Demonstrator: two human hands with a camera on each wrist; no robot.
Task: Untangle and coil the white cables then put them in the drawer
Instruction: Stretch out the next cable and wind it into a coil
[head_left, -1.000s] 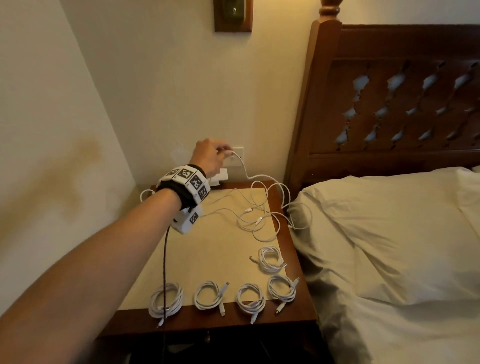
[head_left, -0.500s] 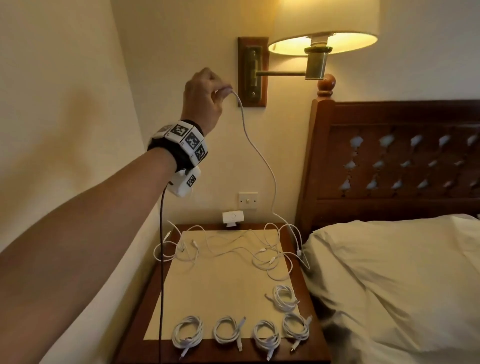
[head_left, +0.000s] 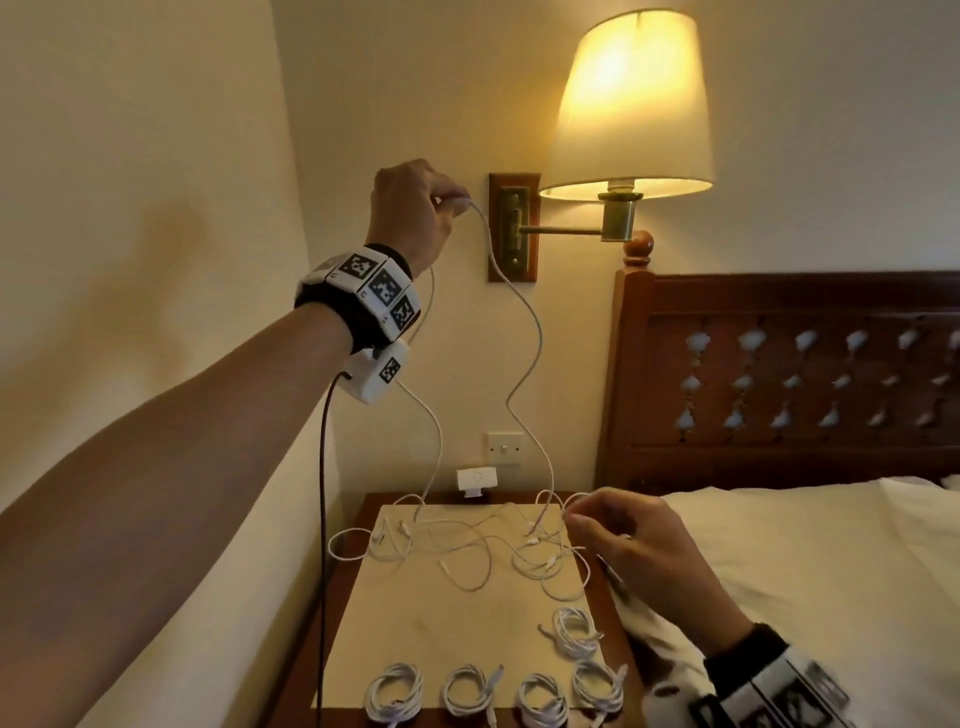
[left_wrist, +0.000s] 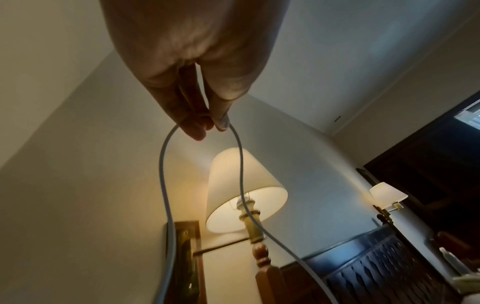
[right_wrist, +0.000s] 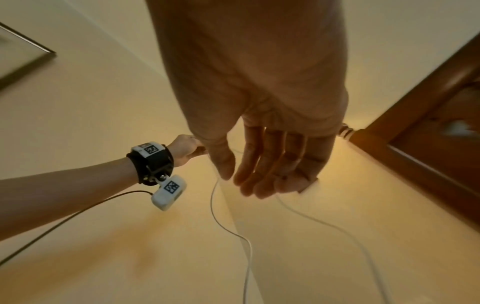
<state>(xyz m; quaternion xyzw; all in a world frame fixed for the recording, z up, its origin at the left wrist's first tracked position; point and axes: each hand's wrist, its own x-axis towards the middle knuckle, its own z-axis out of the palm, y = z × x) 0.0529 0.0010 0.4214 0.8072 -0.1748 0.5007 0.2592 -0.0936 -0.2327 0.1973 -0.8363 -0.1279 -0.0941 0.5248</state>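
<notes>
Five neat white cable coils (head_left: 571, 631) lay at the wooden nightstand's (head_left: 363, 514) front. Your left hand (head_left: 410, 208) pinched one thin white cable (head_left: 524, 312) high; your right hand (head_left: 623, 540) hung loose over the tangle (head_left: 467, 540).

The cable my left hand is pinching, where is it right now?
In the head view the cable hangs from the left hand, raised beside the wall lamp, its two strands trailing down into the loose tangle at the nightstand's back.
</notes>
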